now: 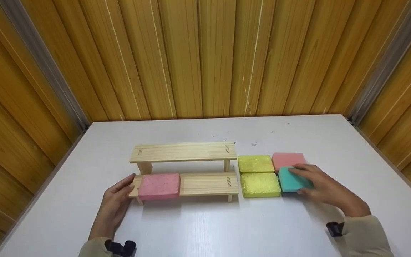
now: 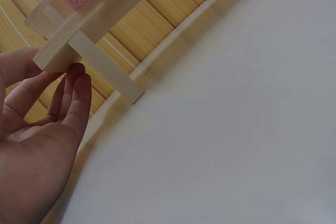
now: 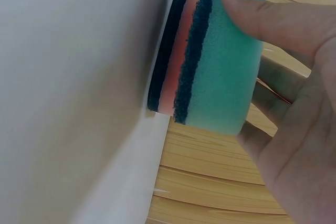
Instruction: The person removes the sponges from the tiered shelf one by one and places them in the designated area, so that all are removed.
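My left hand [image 1: 114,203] pinches the left end of the lower step of a two-tier wooden rack [image 1: 205,184]. In the left wrist view its fingers [image 2: 79,98] sit at the underside of that board's end. A pink speckled sponge [image 1: 159,185] lies on the left part of the lower step. On the right, my right hand [image 1: 318,185] holds a teal sponge [image 1: 293,180] between thumb and fingers. The right wrist view shows this sponge's dark scouring layer [image 3: 195,45] facing the table, slightly above it.
Two yellow sponges [image 1: 260,185] lie one behind the other, right of the rack. Behind the teal sponge is a pink sponge [image 1: 287,160] with a dark underside. The white table [image 1: 205,228] meets yellow wood-look panels [image 1: 216,60] at the back.
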